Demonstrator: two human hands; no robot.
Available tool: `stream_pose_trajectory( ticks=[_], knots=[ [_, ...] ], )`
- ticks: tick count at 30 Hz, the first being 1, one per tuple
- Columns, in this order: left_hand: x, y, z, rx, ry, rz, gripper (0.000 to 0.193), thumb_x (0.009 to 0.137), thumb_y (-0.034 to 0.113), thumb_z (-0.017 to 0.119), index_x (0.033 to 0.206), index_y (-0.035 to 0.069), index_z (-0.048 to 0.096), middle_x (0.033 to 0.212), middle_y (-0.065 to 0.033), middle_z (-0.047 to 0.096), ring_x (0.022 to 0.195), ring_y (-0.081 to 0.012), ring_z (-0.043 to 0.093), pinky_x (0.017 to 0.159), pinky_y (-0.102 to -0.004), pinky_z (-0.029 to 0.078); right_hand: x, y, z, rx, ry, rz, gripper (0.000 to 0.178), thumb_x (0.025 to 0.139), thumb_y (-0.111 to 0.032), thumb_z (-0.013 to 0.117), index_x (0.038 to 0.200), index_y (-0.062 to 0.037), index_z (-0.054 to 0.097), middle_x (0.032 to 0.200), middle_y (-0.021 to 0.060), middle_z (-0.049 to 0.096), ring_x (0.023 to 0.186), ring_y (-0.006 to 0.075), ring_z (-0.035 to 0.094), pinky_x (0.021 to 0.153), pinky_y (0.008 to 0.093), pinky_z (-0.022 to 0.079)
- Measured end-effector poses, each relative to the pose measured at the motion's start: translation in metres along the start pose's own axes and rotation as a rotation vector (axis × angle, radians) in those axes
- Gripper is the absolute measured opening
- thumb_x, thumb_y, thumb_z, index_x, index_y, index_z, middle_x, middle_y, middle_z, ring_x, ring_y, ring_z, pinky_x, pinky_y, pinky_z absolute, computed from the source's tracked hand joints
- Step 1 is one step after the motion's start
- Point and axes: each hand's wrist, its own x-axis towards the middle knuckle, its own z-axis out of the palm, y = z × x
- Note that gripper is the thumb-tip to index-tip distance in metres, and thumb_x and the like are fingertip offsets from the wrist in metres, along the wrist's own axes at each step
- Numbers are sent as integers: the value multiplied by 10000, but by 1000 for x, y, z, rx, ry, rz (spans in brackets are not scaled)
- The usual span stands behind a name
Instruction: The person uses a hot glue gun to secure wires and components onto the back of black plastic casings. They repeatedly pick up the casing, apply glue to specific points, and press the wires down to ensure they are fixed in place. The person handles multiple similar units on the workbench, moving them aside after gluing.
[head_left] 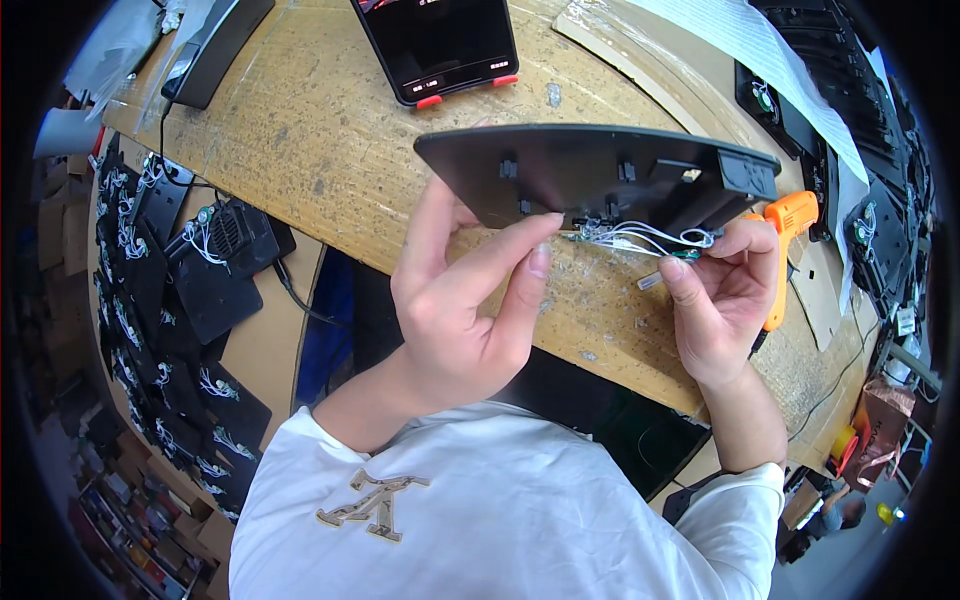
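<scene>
Two right hand [725,312] fingertips pinch a green board [686,256] on white wires [640,232] — the left hand's [448,310] thumb and pointer stand apart, others hidden. The black panel [570,165] tilts above the table [290,140]. Wire-sorting seems underway; next probably needs gentle fingers.

Worktable [300,120] tan and scuffed, flecked with bits of residue; toward its far side a mostly dark-screened phone [440,50] propped on small red feet [430,102], and off to the left a long black casing [228,50], a cable [163,140] trailing near it. Farther left I note spare black panels [212,295] in overlapping rows, with cardboard boxes [62,220] dim beyond. On the right: an orange tool [792,212], a pale packing sheet [745,35] beside more dark parts [840,60], a yellow-and-red object [846,443] lower down, another person [835,515] small in the background.
</scene>
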Motion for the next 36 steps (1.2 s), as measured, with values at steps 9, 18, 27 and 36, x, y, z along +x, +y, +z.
stream_pose_trajectory(
  ticks=[9, 18, 27, 36],
  knots=[
    [-1, -1, -1, 56, -7, -4, 196, 748, -33, 638, 936, -22, 694, 1048, -204, 556, 845, -266, 593, 736, -312, 469, -1, -1, -1, -6, 56, 49, 361, 789, 162, 595, 995, -51, 388, 1014, 94, 515, 886, 107, 528, 771, 246, 455],
    [-2, -1, 1, 51, -10, -22, 186, 771, -14, 623, 943, -18, 693, 1023, -186, 555, 886, -265, 566, 773, -322, 454, -1, 4, 0, -45, 60, 9, 386, 775, 175, 602, 1000, -55, 389, 989, 69, 476, 883, 96, 491, 796, 235, 428],
    [3, 0, -1, 154, -127, 38, 160, 831, 35, 593, 951, 1, 693, 965, -95, 410, 790, -173, 426, 708, -267, 360, 0, 5, -1, -48, 43, 4, 387, 778, 182, 595, 997, -56, 383, 995, 79, 478, 872, 100, 496, 786, 242, 437],
    [4, 1, 3, 164, -84, 43, 185, 767, 15, 626, 938, 17, 697, 987, -165, 534, 916, -288, 478, 767, -354, 411, 0, 2, -1, -21, 8, 17, 378, 787, 186, 582, 991, -54, 373, 1016, 93, 487, 876, 107, 511, 784, 249, 455]
  ],
)
